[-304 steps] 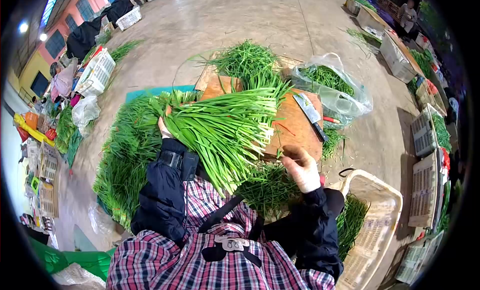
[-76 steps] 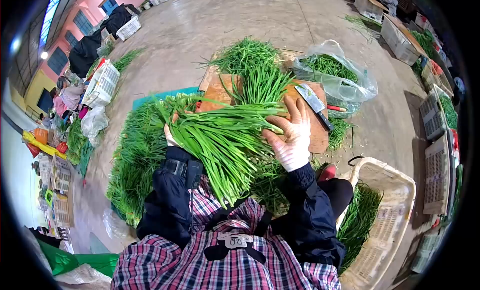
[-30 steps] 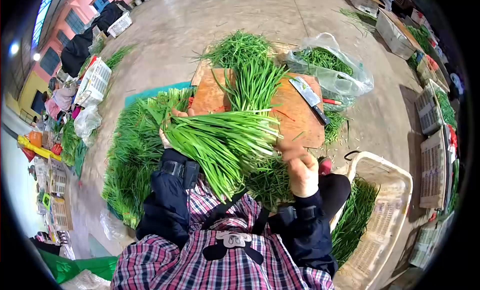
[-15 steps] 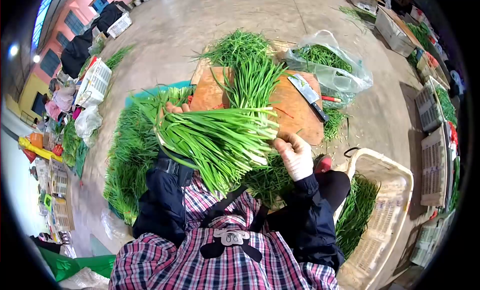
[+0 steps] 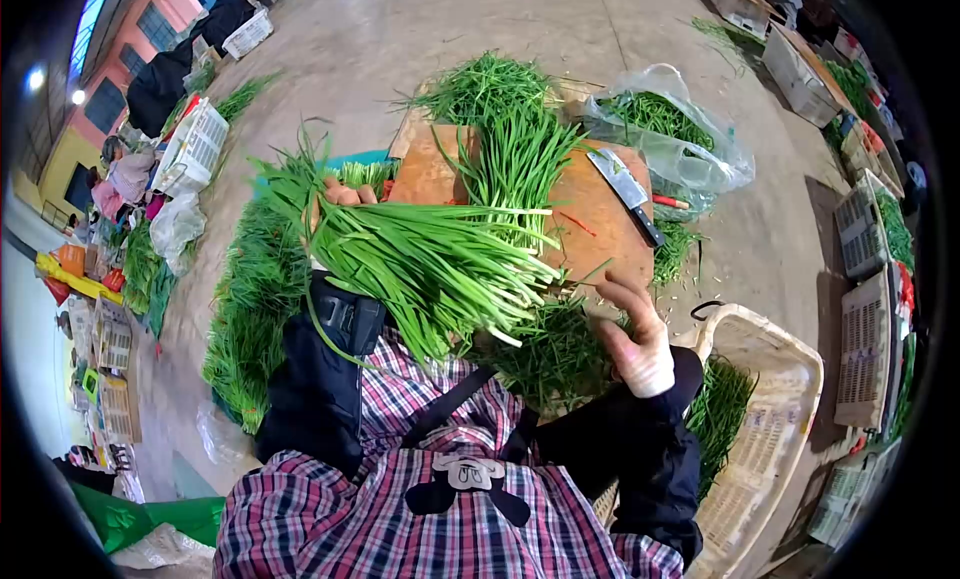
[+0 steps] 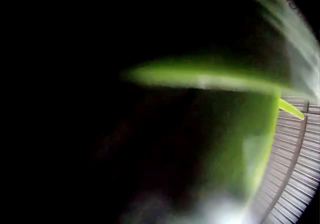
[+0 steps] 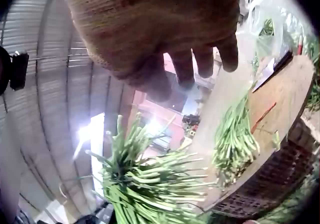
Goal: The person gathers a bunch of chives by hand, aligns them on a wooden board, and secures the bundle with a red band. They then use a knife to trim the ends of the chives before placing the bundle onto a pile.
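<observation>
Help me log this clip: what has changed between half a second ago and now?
The right grip has moved right and back, away from the green bunch; whether it let anything go is unclear. The left grip still holds the bunch, and the knife stays on the wooden board.

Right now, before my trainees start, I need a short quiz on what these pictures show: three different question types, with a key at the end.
1. Multiple choice: what does the left hand hold?
A) A plastic bag
B) A bunch of chives
C) A basket
2. True or false: the black-handled knife lies on the wooden board.
3. Short answer: what does the right hand hold?

Key: 1. B. 2. True. 3. Nothing; it is apart from the bunch of chives.
</observation>
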